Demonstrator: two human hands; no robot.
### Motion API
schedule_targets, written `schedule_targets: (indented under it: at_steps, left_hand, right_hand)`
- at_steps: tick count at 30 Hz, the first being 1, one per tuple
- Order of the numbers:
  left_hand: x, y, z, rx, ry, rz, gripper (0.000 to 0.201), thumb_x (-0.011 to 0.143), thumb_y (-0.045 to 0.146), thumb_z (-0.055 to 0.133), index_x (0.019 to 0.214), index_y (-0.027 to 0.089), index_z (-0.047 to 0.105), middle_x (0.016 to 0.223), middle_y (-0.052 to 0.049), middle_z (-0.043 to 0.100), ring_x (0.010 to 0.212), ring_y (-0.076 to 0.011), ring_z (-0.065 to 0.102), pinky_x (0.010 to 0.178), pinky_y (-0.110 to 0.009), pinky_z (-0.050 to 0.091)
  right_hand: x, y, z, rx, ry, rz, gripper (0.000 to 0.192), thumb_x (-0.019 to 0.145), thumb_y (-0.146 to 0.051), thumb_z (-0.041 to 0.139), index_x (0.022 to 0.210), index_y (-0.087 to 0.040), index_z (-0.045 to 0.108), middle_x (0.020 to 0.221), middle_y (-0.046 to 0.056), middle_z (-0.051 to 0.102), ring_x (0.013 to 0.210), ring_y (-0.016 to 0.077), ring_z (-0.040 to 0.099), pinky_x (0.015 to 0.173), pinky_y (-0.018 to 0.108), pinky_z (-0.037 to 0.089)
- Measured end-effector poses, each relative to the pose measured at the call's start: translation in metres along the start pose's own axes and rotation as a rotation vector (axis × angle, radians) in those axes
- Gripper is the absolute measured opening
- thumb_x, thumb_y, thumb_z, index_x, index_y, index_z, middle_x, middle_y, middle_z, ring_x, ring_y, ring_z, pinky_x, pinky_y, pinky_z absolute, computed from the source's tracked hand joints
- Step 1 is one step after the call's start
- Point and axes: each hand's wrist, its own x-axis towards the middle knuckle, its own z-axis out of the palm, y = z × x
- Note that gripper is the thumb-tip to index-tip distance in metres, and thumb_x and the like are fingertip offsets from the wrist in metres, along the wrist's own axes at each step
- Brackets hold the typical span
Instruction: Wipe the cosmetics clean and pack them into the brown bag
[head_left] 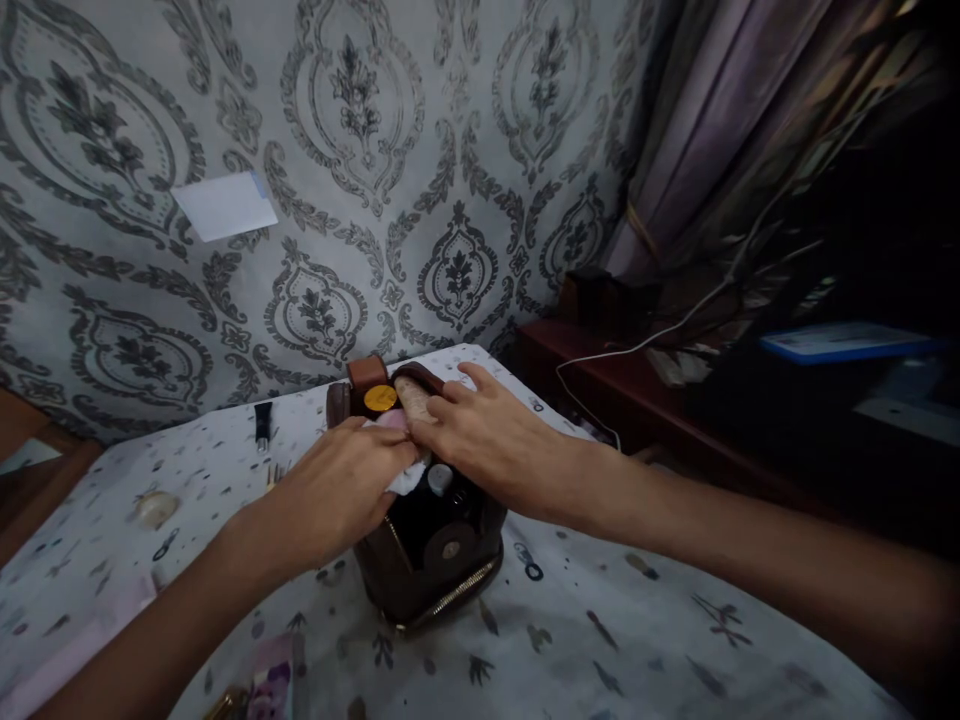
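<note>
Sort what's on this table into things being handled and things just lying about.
Handled: brown bag, white cloth under the left hand, right hand on the bag's open top.

Lying about: black tube, shell, white cable.

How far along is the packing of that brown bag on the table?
Done: the brown bag stands unzipped with several items inside, a gold-capped one at the back. In hand: the left hand presses a white cloth into the opening, and the right hand rests on the rim. Left: the zipper is open; a black item lies on the table.
</note>
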Motion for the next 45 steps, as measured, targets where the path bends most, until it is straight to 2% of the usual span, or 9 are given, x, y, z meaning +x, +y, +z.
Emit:
schedule_targets:
  at_steps: [6,12,17,22,31,36,40,42,45]
  left_hand:
    - [-0.004,-0.004,0.006,-0.009,0.035,-0.011,0.034,0.073,0.001,0.05,0.1,0.017,0.062,0.113,-0.009,0.069,0.111,-0.0301,0.063,0.099,-0.049,0.049]
    - [-0.007,-0.005,0.009,-0.036,0.048,-0.035,0.032,0.074,0.003,0.05,0.1,0.018,0.061,0.116,-0.009,0.068,0.117,-0.0316,0.059,0.1,-0.05,0.049]
    - [-0.005,-0.003,0.01,-0.014,0.028,-0.072,0.036,0.075,0.002,0.05,0.105,0.019,0.06,0.118,-0.008,0.068,0.116,-0.0319,0.059,0.098,-0.051,0.05]
    - [-0.005,-0.001,0.007,-0.027,0.001,-0.098,0.033,0.075,0.001,0.051,0.102,0.018,0.061,0.12,-0.009,0.067,0.119,-0.0321,0.058,0.098,-0.051,0.049]
    - [-0.002,0.001,0.005,-0.044,0.014,-0.066,0.032,0.076,-0.001,0.053,0.102,0.017,0.059,0.119,-0.01,0.066,0.116,-0.0296,0.06,0.099,-0.05,0.047]
    - [-0.005,0.001,0.004,-0.054,0.052,-0.052,0.038,0.078,0.0,0.054,0.11,0.019,0.06,0.12,-0.009,0.066,0.116,-0.0288,0.06,0.099,-0.048,0.048]
    - [-0.006,0.001,0.005,-0.06,0.091,-0.045,0.042,0.077,0.001,0.055,0.113,0.02,0.062,0.124,-0.009,0.066,0.115,-0.0288,0.061,0.097,-0.044,0.05]
    - [-0.008,-0.001,0.006,-0.105,0.158,-0.03,0.044,0.078,0.002,0.053,0.117,0.02,0.062,0.126,-0.009,0.067,0.117,-0.0275,0.061,0.099,-0.04,0.05]
    - [-0.014,-0.002,0.007,-0.248,0.353,-0.042,0.039,0.087,0.009,0.049,0.122,0.02,0.06,0.124,-0.007,0.069,0.117,-0.0227,0.062,0.098,-0.033,0.049]
  right_hand:
    - [0.002,-0.002,0.014,0.078,0.091,-0.011,0.041,0.088,-0.007,0.052,0.129,-0.012,0.052,0.12,0.017,0.065,0.11,0.0263,0.062,0.1,0.042,0.037]
    - [-0.003,-0.006,0.03,0.051,0.039,0.002,0.046,0.086,-0.004,0.049,0.133,-0.007,0.048,0.116,0.02,0.067,0.098,0.026,0.068,0.103,0.046,0.036]
    - [-0.007,-0.007,0.031,-0.01,0.066,0.038,0.04,0.089,-0.009,0.048,0.129,-0.007,0.052,0.133,0.024,0.057,0.106,0.0296,0.06,0.1,0.048,0.038]
    - [-0.008,-0.004,0.035,0.036,0.063,0.0,0.048,0.086,-0.011,0.054,0.134,-0.013,0.049,0.122,0.018,0.063,0.1,0.0297,0.06,0.096,0.049,0.04]
    - [-0.006,-0.002,0.029,0.163,0.051,0.039,0.019,0.095,-0.019,0.049,0.107,-0.014,0.063,0.099,0.012,0.066,0.096,0.0259,0.06,0.094,0.046,0.039]
    - [-0.016,0.003,0.027,0.31,0.217,0.075,0.02,0.097,-0.02,0.048,0.09,-0.014,0.065,0.09,0.009,0.066,0.086,0.0211,0.06,0.084,0.037,0.044]
    - [-0.028,0.009,0.031,0.45,0.425,0.155,0.023,0.098,-0.02,0.045,0.09,-0.014,0.066,0.093,0.01,0.068,0.09,0.0219,0.063,0.085,0.036,0.048]
    - [-0.035,0.011,0.033,0.513,0.519,0.2,0.02,0.097,-0.019,0.047,0.096,-0.015,0.067,0.098,0.011,0.069,0.094,0.0223,0.064,0.086,0.037,0.049]
    - [-0.048,0.011,0.034,0.586,0.613,0.251,0.018,0.095,-0.018,0.05,0.1,-0.015,0.066,0.101,0.01,0.07,0.094,0.0219,0.066,0.084,0.036,0.052]
